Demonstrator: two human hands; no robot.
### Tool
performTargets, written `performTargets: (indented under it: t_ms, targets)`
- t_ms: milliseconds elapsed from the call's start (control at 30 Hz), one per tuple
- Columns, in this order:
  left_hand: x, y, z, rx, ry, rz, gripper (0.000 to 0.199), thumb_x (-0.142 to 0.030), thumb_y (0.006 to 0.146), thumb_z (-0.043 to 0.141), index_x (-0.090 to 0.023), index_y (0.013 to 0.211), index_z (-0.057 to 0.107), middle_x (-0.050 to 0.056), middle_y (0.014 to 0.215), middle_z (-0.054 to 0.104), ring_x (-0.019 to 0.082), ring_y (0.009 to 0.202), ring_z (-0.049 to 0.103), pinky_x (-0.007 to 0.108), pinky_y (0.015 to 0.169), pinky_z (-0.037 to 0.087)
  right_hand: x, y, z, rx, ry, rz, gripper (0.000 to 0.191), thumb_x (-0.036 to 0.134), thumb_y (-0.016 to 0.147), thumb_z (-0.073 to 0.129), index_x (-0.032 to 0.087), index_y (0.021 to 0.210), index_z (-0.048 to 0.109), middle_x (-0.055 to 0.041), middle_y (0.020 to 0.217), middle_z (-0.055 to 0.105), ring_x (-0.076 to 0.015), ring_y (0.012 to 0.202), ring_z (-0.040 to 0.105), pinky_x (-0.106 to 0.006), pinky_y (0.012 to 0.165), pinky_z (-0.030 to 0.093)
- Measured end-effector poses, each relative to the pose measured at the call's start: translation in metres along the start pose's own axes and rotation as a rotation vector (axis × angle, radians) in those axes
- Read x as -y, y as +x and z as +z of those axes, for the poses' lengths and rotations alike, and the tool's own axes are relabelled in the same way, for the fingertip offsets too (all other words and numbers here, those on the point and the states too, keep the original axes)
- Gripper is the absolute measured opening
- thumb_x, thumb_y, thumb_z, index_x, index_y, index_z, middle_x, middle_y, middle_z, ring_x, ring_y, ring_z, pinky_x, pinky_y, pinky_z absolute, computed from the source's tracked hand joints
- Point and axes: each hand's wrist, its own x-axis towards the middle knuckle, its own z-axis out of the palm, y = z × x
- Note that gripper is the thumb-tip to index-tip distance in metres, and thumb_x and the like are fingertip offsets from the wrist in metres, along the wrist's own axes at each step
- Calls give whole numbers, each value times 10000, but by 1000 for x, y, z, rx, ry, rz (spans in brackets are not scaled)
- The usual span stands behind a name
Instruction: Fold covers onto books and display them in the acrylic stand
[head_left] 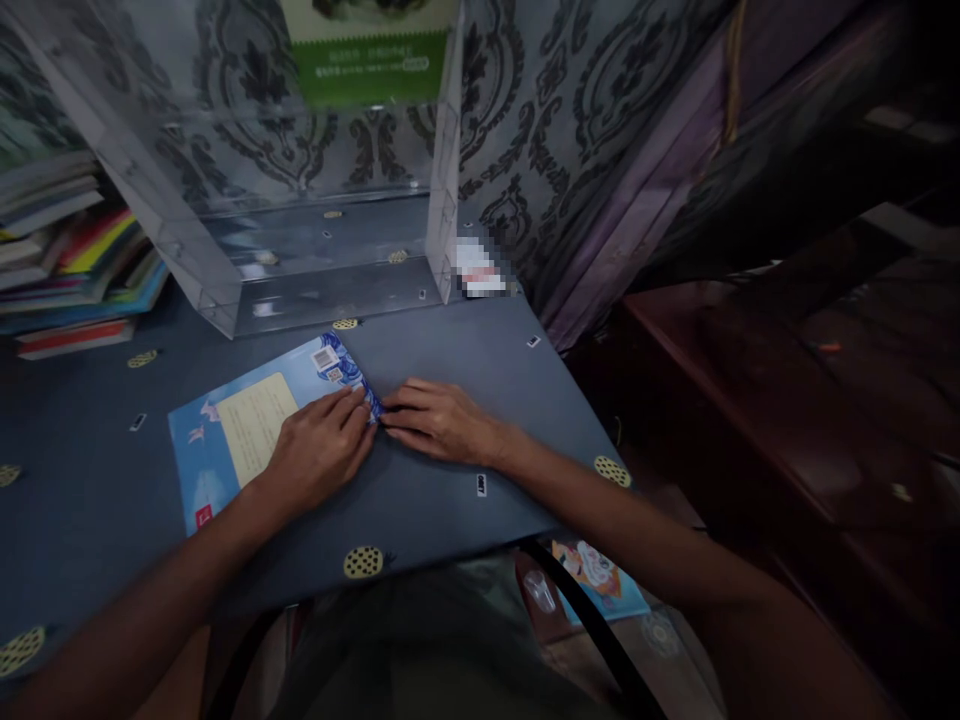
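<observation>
Booklet, blue, pale panel on its upper face, barcode label towards the far corner; laid flat on the tabletop. Position: beneath the left hand and extending leftward from it; wholly to the left of the right hand, which meets it only at its right-hand end. Long axis: roughly left to right across the front of the hands, the right end slanted somewhat away; the short end, with a dark blue patterned strip, faces the right hand. Nearer hand: the left, overlying the booklet's near right portion; the right touches just the end edge. Left hand: palm down, fingers side by side, tips on the strip; thumb unclear, so whether it grips cannot be told. Right hand: fingers bunched narrow, pointing left, tips close to the left hand's; pinch or mere contact, cannot tell. Surroundings: clear rack beyond both hands, a green-banded leaflet upright in its upper part; book stack well to the left of the left hand, farther off; white item, blurred out, beyond the right hand, just beside the rack.
</observation>
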Motion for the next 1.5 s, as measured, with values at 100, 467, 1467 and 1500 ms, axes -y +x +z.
performTargets:
  t_ms: [100,467,1467,1500]
  targets:
    - [-1,-3,0,25,-8,4,335,-218,1015,445,-54,1103,724,197,1159,761,296,1082,730,409,888,619,2,-1,0,-2,-45,-10,263,256,1047,506,142,1089,738,-94,1016,740,-189,898,641,-328,811,559]
    - [88,-58,-43,573,-6,-578,531,-387,1033,317,-201,1478,540,161,1506,556,387,1294,597,561,1029,512,36,-4,-3,131,-279,192,273,274,1052,511,163,1189,720,-107,1129,769,-231,1030,664,-385,852,516]
    - [-9,-67,-68,355,79,-268,345,-452,1030,449,-199,1090,675,129,988,696,292,935,656,357,651,512,-60,79,45,157,-192,365,557,583,1055,314,286,1464,548,-120,1377,584,-318,1238,483,-480,1021,393]
    - [-16,-65,-64,313,9,-203,350,-457,1017,486,-194,1170,657,139,1062,693,297,988,646,389,745,540,-60,78,46,143,-186,363,562,586,1055,307,286,1467,544,-119,1387,578,-319,1247,477,-483,1031,388]
